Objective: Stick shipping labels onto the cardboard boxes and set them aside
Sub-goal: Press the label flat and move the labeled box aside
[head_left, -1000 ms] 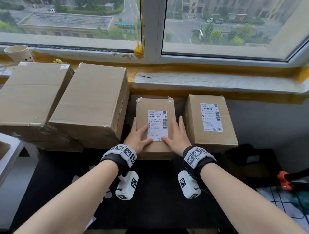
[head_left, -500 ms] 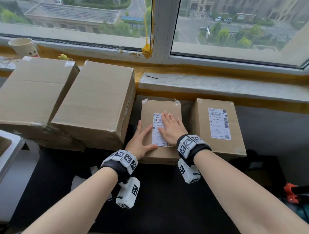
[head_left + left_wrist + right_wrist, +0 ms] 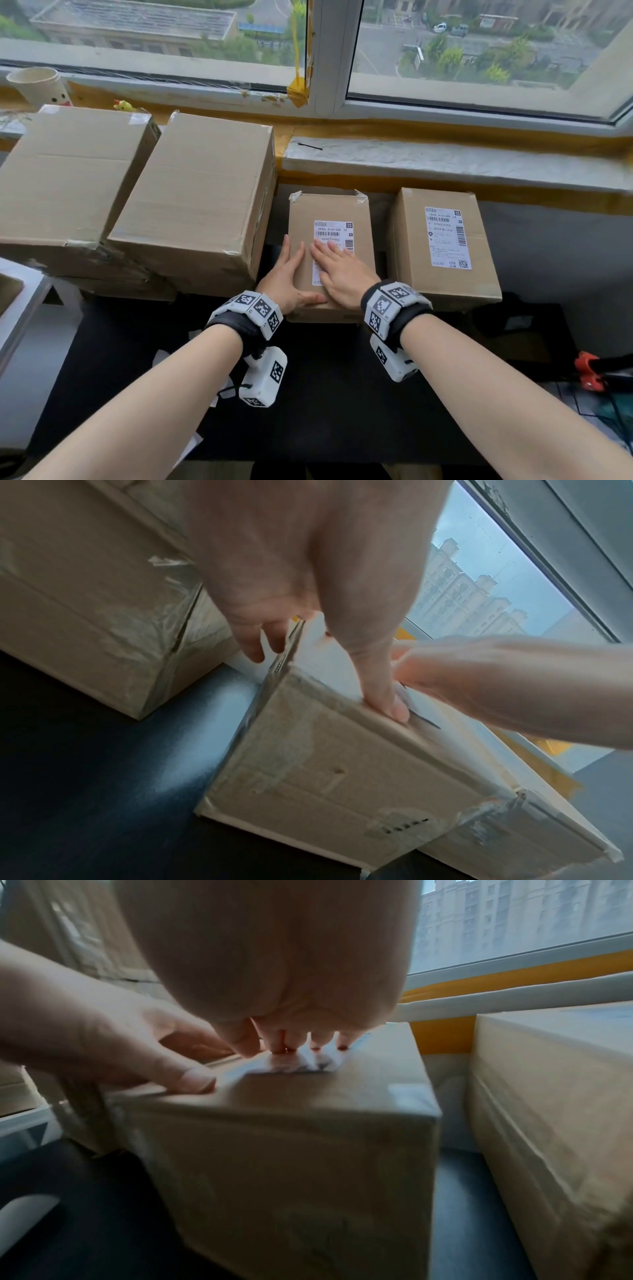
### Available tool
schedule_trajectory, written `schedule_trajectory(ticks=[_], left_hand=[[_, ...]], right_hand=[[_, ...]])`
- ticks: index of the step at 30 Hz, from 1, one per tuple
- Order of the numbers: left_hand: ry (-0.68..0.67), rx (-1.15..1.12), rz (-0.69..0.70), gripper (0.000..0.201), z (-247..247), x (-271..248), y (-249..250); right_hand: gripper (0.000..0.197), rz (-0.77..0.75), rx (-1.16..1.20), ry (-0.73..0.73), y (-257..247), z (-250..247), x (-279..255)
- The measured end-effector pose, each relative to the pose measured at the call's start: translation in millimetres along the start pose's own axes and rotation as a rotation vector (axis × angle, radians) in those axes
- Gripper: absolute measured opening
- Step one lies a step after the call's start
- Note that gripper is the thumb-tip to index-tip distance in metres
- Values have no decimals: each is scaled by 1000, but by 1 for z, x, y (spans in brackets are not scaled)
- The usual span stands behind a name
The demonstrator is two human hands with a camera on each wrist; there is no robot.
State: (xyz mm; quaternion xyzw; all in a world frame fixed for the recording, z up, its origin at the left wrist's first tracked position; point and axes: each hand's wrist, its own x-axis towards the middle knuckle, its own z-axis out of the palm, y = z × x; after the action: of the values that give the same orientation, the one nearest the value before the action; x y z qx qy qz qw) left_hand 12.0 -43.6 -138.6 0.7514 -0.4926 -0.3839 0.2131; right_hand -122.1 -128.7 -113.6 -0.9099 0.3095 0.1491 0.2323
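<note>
A small cardboard box (image 3: 359,212) stands on the dark table below the window sill, with a white shipping label (image 3: 333,230) on its top. My right hand (image 3: 337,270) lies flat on the lower half of the label, fingers straight. My left hand (image 3: 287,274) rests flat along the box's left edge, thumb on the near top edge. In the right wrist view the fingertips (image 3: 291,1042) press the label (image 3: 294,1065) down. The left wrist view shows my left hand (image 3: 308,601) on the box (image 3: 325,764). A second small box (image 3: 442,240) with its own label (image 3: 447,236) stands to the right.
Two large plain cardboard boxes (image 3: 202,202) (image 3: 65,171) stand close on the left, the nearer one almost touching my left hand. A paper cup (image 3: 37,85) sits on the sill. A red-handled tool (image 3: 589,373) lies at the table's right. White paper scraps (image 3: 161,356) lie near my left forearm.
My right hand slid from the box's near right edge onto the label, up it, then back down to its lower half. The left hand stayed at the left edge. The camera view shifted slightly.
</note>
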Motion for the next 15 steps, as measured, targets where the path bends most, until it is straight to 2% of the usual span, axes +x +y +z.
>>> schedule_trajectory(ticks=[6,15], left_hand=[[-170,78,50,123,-6,1,3],[-130,55,36,118,-1,-6,-2]], right_hand=[[58,-26,25,43,-1,24,-31],[57,-44,-18,89,-5,45,-58]])
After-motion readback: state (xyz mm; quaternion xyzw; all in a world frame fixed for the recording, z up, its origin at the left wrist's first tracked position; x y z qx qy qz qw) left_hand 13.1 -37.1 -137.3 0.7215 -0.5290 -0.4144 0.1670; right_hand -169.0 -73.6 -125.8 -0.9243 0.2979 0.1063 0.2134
